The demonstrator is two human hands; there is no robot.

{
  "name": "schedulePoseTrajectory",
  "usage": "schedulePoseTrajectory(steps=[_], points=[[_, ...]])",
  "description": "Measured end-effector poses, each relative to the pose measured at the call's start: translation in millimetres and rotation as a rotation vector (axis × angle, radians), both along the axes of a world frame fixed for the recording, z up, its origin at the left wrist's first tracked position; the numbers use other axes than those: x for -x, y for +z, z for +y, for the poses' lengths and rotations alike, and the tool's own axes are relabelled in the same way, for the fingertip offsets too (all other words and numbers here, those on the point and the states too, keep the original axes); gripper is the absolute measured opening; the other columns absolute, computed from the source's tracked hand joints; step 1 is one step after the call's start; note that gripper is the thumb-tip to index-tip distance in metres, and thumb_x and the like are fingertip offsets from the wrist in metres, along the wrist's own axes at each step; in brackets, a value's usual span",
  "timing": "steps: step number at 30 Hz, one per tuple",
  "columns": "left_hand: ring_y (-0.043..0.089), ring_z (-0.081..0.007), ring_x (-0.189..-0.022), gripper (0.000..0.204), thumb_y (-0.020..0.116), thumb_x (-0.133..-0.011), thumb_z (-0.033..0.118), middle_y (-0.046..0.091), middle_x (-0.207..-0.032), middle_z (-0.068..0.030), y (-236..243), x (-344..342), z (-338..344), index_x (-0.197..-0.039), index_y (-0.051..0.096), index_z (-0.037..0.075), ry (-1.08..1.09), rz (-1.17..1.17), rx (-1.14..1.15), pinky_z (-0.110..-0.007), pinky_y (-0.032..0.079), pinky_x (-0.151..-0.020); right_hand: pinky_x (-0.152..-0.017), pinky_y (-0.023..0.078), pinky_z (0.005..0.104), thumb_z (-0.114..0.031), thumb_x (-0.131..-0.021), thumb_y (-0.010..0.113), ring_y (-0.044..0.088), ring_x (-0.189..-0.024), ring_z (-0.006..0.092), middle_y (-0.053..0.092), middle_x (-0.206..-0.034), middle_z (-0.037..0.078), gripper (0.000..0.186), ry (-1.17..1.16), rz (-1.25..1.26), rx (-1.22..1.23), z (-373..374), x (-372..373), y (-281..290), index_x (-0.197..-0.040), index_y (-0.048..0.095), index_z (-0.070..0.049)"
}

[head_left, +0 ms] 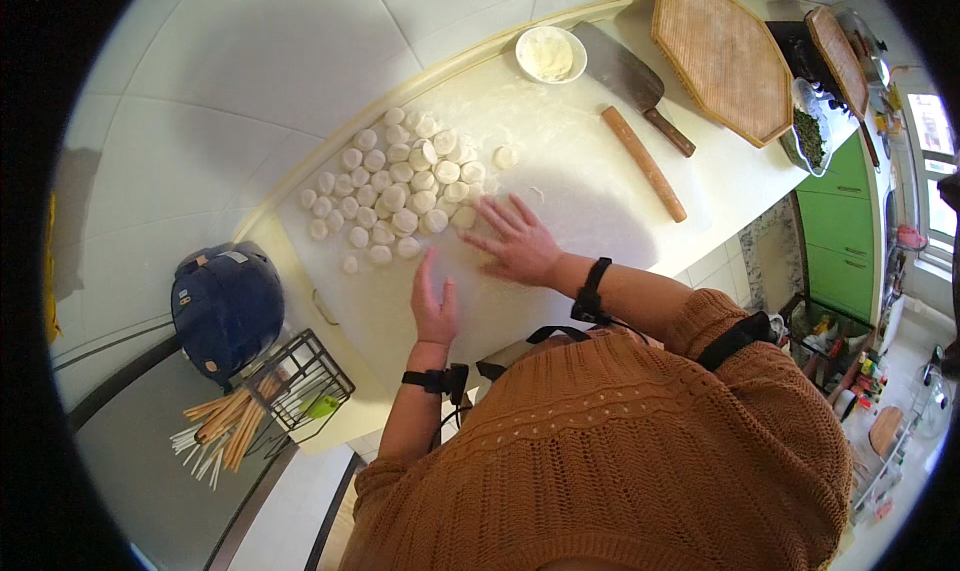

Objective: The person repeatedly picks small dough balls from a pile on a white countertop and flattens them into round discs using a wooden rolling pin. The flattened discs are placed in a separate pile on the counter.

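Several small pale dough rounds (404, 196) lie clustered on a floured white board (560, 171) on the counter. My right hand (516, 239) has its fingers spread at the lower right edge of the cluster, its fingertips on or just over the nearest rounds. My left hand (432, 301) is below the cluster with fingers apart, pointing up toward the dough, holding nothing. A wooden rolling pin (644, 163) lies to the right. Behind it are a cleaver (615, 66) with a wooden handle and a white bowl of flour (550, 55).
A hexagonal wooden tray (722, 61) and a dish of chopped greens (810, 136) are at the back right. A dark blue appliance (227, 306) and a wire rack (305, 376) of chopsticks stand at the left. Green cabinets (835, 226) are at the right.
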State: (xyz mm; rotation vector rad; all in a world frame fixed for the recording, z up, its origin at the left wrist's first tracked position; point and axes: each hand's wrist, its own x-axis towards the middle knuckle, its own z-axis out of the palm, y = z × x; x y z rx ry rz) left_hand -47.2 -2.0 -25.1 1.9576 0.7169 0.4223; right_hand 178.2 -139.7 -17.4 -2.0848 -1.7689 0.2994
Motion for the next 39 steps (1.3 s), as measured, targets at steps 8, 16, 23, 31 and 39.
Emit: schedulePoseTrajectory(steps=[8,16,23,31,39], points=[[0.039,-0.0372,-0.162,0.079,0.067,-0.100,0.022,0.046,-0.170,-0.0214,11,-39,-33,-0.170,0.035,0.003,-0.492,0.307,-0.323,-0.055,0.021,-0.135,-0.133,0.027,0.0545,-0.019,-0.100,0.068,0.039,-0.161,0.0371,0.040,-0.173,0.020,0.054,-0.328,-0.096,-0.054,5,-70,-14,-0.154,0.063,-0.019],[0.063,-0.0360,-0.141,0.060,0.069,-0.101,0.016,0.070,-0.147,-0.0189,22,-50,-25,-0.159,0.055,0.008,-0.378,0.121,0.187,-0.047,0.045,-0.122,-0.126,0.040,0.0506,-0.011,-0.103,0.069,0.052,-0.149,0.0408,0.060,-0.156,0.022,0.050,-0.342,0.392,-0.269,48,-77,-7,-0.151,0.059,-0.004],[0.076,-0.0337,-0.114,0.034,0.069,-0.100,0.010,0.081,-0.119,-0.0168,32,-36,-13,-0.133,0.076,0.006,-0.324,-0.007,0.069,-0.041,0.058,-0.103,-0.122,0.045,0.0493,-0.013,-0.094,0.080,0.056,-0.144,0.0401,0.064,-0.152,0.017,0.050,-0.276,0.172,-0.236,-29,-77,-6,-0.141,0.067,-0.008],[0.073,-0.0249,-0.117,0.028,0.073,-0.101,0.009,0.080,-0.120,-0.0146,34,-35,-21,-0.127,0.078,0.004,-0.057,0.051,0.243,-0.036,0.058,-0.100,-0.113,0.048,0.0491,-0.020,-0.084,0.087,0.059,-0.134,0.0405,0.066,-0.140,0.018,0.045,-0.441,0.114,-0.135,0,-54,12,-0.123,0.068,-0.009],[0.072,-0.0184,-0.117,0.043,0.070,-0.109,0.014,0.072,-0.132,-0.0129,32,-50,-27,-0.148,0.062,-0.003,0.047,-0.061,1.019,-0.035,0.062,-0.100,-0.084,0.060,0.0405,-0.016,-0.086,0.087,0.074,-0.092,0.0295,0.076,-0.104,0.014,0.048,-0.245,0.821,0.039,-11,1,48,-0.127,0.064,-0.005]])
